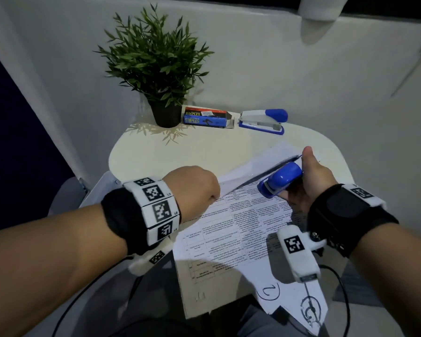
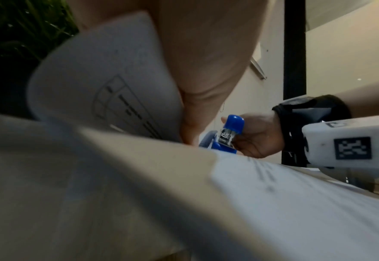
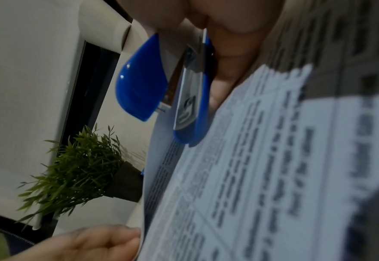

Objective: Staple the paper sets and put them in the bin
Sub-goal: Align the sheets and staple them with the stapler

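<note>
Both hands are working over the white table (image 1: 156, 152): the left hand (image 1: 192, 190) is pinching the paper set (image 1: 229, 229) lying there, while the right hand (image 1: 314, 181) is gripping a blue stapler (image 1: 281, 180) at the set's far edge. A second stapler (image 1: 263, 121) is sitting beside the staples box (image 1: 204, 117) and plant (image 1: 156, 62).

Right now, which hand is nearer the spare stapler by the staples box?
Right. The right hand, gripping its own blue stapler, sits just in front of the spare stapler. The left hand, holding the paper set, is further off to the left.
</note>
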